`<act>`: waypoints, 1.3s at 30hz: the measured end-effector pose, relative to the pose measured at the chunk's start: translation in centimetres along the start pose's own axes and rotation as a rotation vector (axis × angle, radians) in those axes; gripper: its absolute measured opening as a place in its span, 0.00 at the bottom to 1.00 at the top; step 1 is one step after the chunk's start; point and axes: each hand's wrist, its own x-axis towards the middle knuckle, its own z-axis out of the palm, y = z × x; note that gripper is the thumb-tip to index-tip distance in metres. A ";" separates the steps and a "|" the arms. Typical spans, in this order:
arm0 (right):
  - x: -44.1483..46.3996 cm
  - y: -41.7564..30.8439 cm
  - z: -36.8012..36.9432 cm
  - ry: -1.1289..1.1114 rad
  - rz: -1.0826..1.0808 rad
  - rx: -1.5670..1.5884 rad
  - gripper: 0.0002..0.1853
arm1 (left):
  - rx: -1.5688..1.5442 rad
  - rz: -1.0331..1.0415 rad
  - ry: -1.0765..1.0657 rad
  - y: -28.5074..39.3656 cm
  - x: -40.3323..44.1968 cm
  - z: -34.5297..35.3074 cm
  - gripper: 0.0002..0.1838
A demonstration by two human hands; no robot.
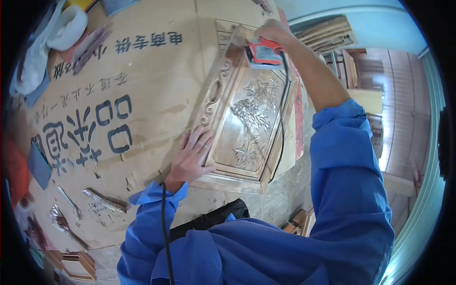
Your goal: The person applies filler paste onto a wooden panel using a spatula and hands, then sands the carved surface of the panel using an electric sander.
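A carved wooden panel (244,118) with raised flowers and leaves lies on a cardboard-covered table (161,90). At its far end my right hand (274,32) grips a red and grey power sander (265,52), whose pad rests near the panel's upper right edge. A black cord (283,109) runs from the tool down over the panel's right side. My left hand (192,154) lies flat on the lower left part of the panel's frame, fingers spread and holding nothing.
Several small tools, among them a wrapped one (105,200), lie at the lower left. Blue sheets (39,165), a white roll (69,28) and cloths sit along the left side. Stacked wooden pieces (327,34) stand beyond the table at the upper right.
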 end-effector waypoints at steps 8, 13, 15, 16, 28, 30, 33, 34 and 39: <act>-6.3 -5.6 0.2 -0.045 0.123 -0.187 0.29 | 0.003 -0.031 0.065 -1.0 -0.9 0.8 0.41; -15.9 -7.4 2.6 -0.054 0.193 -0.059 0.29 | 0.074 -0.033 0.192 -1.3 -0.4 2.8 0.37; -21.0 -10.1 2.3 -0.031 0.179 -0.037 0.28 | 0.123 -0.058 0.254 -1.8 -0.7 3.3 0.36; -22.2 -9.6 3.9 0.024 0.141 -0.012 0.27 | 0.119 -0.047 0.244 -1.9 -0.7 3.3 0.36; -39.5 -14.3 8.9 -0.090 -0.039 -0.005 0.21 | 0.104 -0.076 0.365 -2.5 -0.4 2.9 0.35; -41.7 -14.0 9.9 0.002 -0.312 -0.059 0.21 | 0.158 -0.064 0.365 -2.7 -0.9 3.4 0.35; -43.5 -12.6 11.4 0.103 -0.438 -0.104 0.21 | 0.153 -0.061 0.354 -2.3 -1.2 2.7 0.35; -44.0 -12.0 11.8 0.160 -0.500 -0.128 0.22 | 0.150 -0.057 0.352 -2.3 -1.1 2.5 0.36; -46.2 -8.8 13.6 0.258 -0.533 -0.151 0.23 | 0.232 -0.074 0.336 -2.1 -0.9 2.5 0.36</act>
